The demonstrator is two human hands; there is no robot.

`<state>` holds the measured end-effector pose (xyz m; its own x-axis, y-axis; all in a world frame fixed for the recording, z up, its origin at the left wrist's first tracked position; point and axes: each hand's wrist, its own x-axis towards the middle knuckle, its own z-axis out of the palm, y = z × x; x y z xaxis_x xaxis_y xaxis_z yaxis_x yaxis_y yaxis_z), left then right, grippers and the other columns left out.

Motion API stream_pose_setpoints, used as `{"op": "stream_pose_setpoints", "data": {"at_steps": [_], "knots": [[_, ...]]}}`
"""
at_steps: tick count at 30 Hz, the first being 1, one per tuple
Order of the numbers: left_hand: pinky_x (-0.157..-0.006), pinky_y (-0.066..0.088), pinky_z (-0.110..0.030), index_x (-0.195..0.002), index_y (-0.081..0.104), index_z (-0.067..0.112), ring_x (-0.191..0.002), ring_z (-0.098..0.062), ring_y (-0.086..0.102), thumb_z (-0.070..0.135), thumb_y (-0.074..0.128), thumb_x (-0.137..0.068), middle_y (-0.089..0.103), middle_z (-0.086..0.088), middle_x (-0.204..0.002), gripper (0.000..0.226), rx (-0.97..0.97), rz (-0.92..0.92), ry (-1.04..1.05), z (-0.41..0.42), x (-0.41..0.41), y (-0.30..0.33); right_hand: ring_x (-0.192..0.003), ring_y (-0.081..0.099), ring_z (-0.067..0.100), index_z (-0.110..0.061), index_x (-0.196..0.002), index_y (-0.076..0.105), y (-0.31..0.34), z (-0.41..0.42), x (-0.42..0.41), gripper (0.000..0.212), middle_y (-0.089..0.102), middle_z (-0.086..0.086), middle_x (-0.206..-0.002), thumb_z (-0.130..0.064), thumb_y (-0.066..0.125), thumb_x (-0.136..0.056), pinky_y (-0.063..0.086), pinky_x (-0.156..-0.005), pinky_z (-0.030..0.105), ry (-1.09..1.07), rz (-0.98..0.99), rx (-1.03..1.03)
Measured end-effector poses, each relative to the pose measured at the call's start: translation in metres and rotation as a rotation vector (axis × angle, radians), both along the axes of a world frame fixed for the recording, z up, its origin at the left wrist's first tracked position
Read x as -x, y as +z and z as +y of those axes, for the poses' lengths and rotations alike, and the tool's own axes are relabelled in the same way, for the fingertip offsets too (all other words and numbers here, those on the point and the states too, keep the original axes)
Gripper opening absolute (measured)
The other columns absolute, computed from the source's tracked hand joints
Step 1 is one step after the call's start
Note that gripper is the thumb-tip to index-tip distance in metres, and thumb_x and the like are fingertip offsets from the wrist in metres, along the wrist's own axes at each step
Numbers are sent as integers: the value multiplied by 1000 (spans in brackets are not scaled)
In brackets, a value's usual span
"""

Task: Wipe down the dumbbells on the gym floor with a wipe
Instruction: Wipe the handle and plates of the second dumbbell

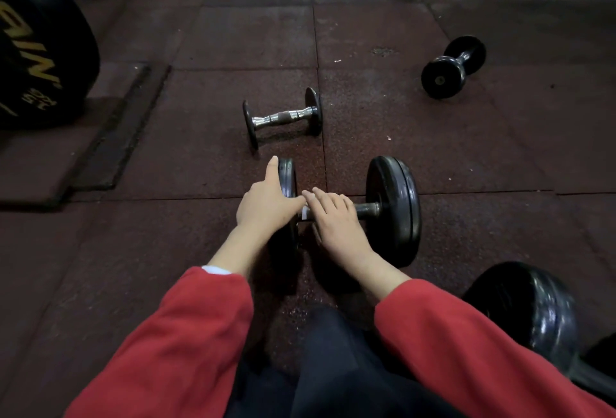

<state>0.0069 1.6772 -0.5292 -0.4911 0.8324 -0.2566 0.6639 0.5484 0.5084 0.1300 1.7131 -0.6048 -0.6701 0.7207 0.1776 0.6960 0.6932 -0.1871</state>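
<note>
The near dumbbell [390, 209], lying on the floor [200, 34], is being wiped: the wipe [305, 212] is pressed around its handle by the right hand [335, 217], fingers curled, while the left plate is steadied by the open left hand [265, 204]. The small dumbbell [283, 116] beyond and the far-right dumbbell [453, 66] are judged still to be done.
</note>
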Motion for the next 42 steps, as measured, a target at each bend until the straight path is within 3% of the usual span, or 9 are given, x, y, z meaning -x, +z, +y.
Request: {"op": "stream_pose_setpoints", "data": {"at_steps": [5,8,10,15,25,31,35,39,42], "knots": [[-105,33,-37,-149,14,23,-133,-31,38,56,58,-81,41,-13,-145,87,-26,-92,39,18,11,-1,-101,59,43,5,-126,48,10,4,-6,38,36,28,-142,3,40,-88,50,-85,45,1,146,106],[-102,36,-37,-136,41,19,-125,-30,47,68,43,-82,54,-10,-134,73,-165,-167,197,21,11,-12,-98,56,39,3,-112,52,13,10,-8,26,46,23,-124,6,45,-87,47,-85,47,13,192,126],[-98,36,-32,-127,51,21,-121,-28,50,62,37,-88,59,-7,-127,58,-289,-269,284,17,5,-20,-93,53,33,-1,-100,55,13,16,-5,20,53,16,-107,6,48,-84,44,-84,41,16,224,158],[-91,31,-21,-131,48,19,-121,-19,49,43,39,-96,58,-1,-128,43,-492,-433,297,13,-2,-33,-102,54,36,1,-110,59,14,28,5,30,61,18,-109,7,50,-82,39,-92,38,-29,299,235],[-98,31,-19,-133,49,11,-126,-20,47,33,39,-98,55,-7,-134,43,-600,-315,343,13,-4,-43,-114,51,32,2,-118,60,13,32,25,34,57,18,-128,2,53,-84,34,-102,32,71,215,215],[-90,26,-8,-134,48,10,-128,-18,45,32,40,-98,53,-7,-136,43,-611,-311,350,15,-3,-45,-99,59,33,-3,-108,64,16,39,26,31,67,16,-105,1,56,-79,43,-92,39,89,146,293],[-92,26,-9,-134,49,10,-128,-17,45,33,39,-98,53,-6,-136,43,-619,-310,346,17,-3,-46,-70,57,34,-6,-73,63,13,41,13,3,62,13,-70,-4,64,-75,48,-65,40,-19,158,106],[-98,29,-15,-132,50,10,-127,-17,47,33,40,-98,55,-5,-134,43,-623,-303,342,16,-3,-48,-80,59,34,-5,-83,67,11,41,10,14,65,12,-81,-15,58,-79,48,-70,39,-97,123,45],[-100,31,-19,-131,52,11,-124,-16,49,33,40,-98,57,-4,-132,42,-632,-310,340,15,-2,-48,-92,53,32,-4,-95,68,15,36,13,17,57,15,-97,-13,57,-86,44,-81,40,-163,277,130]]}}
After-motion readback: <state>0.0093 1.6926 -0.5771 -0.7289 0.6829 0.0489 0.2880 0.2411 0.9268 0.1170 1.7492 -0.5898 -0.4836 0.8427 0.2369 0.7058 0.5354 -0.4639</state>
